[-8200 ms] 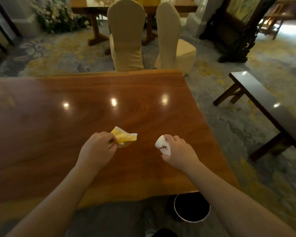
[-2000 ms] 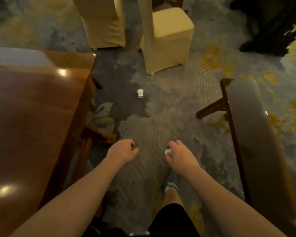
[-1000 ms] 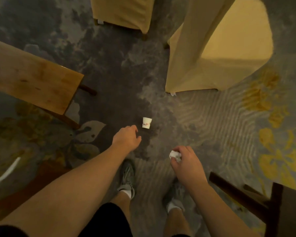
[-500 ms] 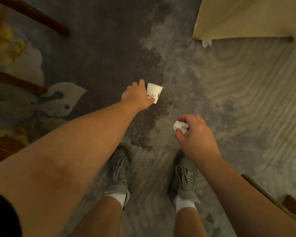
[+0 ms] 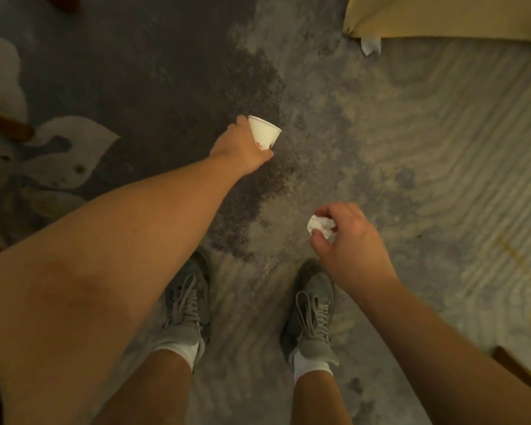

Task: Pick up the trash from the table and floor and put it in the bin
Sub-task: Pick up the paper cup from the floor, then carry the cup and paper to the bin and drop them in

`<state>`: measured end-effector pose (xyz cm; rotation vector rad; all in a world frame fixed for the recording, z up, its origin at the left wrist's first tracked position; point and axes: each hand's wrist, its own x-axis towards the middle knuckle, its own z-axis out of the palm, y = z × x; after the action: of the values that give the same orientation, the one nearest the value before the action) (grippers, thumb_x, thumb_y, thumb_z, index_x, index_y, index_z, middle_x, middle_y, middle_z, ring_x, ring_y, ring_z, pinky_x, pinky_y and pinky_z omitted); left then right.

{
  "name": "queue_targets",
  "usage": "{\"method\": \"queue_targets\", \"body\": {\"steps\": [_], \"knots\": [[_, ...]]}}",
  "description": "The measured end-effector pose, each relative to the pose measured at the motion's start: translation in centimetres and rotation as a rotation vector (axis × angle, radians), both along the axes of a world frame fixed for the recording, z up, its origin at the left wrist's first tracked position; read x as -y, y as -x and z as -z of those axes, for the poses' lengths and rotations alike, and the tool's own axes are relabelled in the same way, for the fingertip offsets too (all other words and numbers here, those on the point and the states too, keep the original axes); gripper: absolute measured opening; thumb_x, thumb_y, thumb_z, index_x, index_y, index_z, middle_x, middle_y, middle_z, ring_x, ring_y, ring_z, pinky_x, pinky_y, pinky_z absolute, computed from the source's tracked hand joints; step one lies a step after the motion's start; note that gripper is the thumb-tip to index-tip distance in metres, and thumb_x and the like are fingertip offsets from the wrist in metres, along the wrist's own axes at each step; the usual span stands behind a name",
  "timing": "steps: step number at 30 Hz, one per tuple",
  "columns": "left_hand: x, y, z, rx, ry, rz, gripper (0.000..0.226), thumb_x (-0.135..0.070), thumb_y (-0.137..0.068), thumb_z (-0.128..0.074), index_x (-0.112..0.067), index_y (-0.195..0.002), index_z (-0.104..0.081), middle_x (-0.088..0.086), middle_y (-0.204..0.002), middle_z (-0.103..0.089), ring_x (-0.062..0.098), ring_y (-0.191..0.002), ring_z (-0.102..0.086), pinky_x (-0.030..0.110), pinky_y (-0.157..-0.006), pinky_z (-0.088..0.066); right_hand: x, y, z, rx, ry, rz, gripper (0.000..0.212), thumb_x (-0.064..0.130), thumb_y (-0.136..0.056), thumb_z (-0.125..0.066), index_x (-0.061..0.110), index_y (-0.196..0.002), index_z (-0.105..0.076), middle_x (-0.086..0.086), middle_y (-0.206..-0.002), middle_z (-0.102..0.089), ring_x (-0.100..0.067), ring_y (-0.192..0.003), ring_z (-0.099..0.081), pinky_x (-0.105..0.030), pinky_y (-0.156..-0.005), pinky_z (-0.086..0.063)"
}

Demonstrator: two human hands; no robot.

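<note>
Over the patterned carpet point(image 5: 396, 142), the left hand point(image 5: 242, 147) is clasping a white paper cup point(image 5: 265, 134) — seemingly lifted off the floor — while the right hand point(image 5: 350, 240), nearer, is pinching a crumpled tissue point(image 5: 319, 227).

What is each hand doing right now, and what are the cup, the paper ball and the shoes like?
Left hand: closed around the cup.
Small white paper cup with red print: held, tilted, whether it has left the carpet is unclear.
Right hand: closed on the paper.
Crumpled white paper ball: scrunched, pinched in the fingers.
Grey lace-up shoes: laced, flat on the patterned carpet.
</note>
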<state>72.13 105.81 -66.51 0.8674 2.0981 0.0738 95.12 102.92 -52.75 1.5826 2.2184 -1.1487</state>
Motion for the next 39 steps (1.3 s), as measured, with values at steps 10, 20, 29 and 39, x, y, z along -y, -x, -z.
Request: {"method": "queue_targets", "body": {"steps": [10, 20, 29, 39], "knots": [[3.0, 4.0, -26.7, 0.083, -0.184, -0.246, 0.079, -0.047, -0.064, -0.085, -0.018, -0.130, -0.054, 0.011, -0.119, -0.064, 0.029, -0.106, -0.064, 0.043, -0.088, -0.052, -6.8, 5.7, -20.3, -0.143, -0.119, -0.128, 0.026, 0.011, -0.080, -0.069, 0.014, -0.105, -0.064, -0.005, -0.104, -0.059, -0.025, -0.092, -0.059, -0.038, -0.078, -0.050], [14.3, 4.8, -58.5, -0.109, -0.475, -0.713, 0.094, -0.069, -0.052, -0.077, -0.041, -0.133, -0.040, -0.015, -0.130, -0.056, 0.008, -0.109, -0.059, 0.033, -0.090, -0.053, -4.4, 11.2, -43.8, -0.330, -0.240, -0.468, 0.027, 0.013, -0.077, -0.077, 0.020, -0.101, -0.066, 0.004, -0.099, -0.059, -0.021, -0.092, -0.061, -0.030, -0.078, -0.045], [35.9, -0.4, -77.1, -0.334, -0.684, -0.935, 0.079, -0.057, -0.068, -0.082, -0.041, -0.134, -0.041, -0.017, -0.136, -0.051, 0.008, -0.119, -0.053, 0.029, -0.089, -0.053, 10.7, 15.1, -60.6, -0.514, -0.274, -0.858, 0.033, 0.034, -0.084, -0.073, 0.045, -0.108, -0.053, 0.025, -0.099, -0.046, 0.005, -0.088, -0.052, -0.010, -0.064, -0.039], [71.9, -16.5, -82.5, -0.638, -0.588, -1.226, 0.084, -0.067, -0.060, -0.078, -0.040, -0.132, -0.046, -0.018, -0.120, -0.055, 0.002, -0.100, -0.055, 0.030, -0.079, -0.053, 41.4, 9.9, -68.5, -0.704, -0.283, -1.224, 0.033, 0.033, -0.086, -0.069, 0.041, -0.113, -0.053, 0.025, -0.107, -0.049, 0.002, -0.090, -0.054, -0.016, -0.070, -0.047]]}}
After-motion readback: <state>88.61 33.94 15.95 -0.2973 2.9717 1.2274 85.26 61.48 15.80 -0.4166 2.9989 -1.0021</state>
